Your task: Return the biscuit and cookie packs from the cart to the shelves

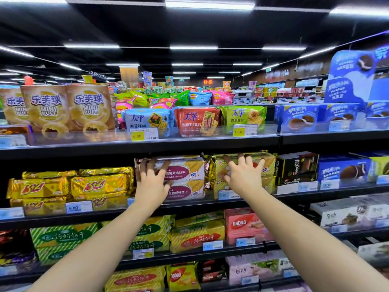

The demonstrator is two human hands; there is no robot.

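Side-by-side — left hand [152, 179] touches maroon pack [186, 173], right hand [244, 177] yellow pack [220, 165].

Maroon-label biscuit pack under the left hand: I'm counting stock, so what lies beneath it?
Beneath the top pack lies a second matching pack; the left hand covers their left ends.

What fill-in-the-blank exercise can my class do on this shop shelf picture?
1. The gold 3+2 packs lie to the ____ of the left hand.
2. The red nabati box sits one shelf ____ the right hand.
3. The yellow price tag reads ____.
Missing words: left; below; 4.50
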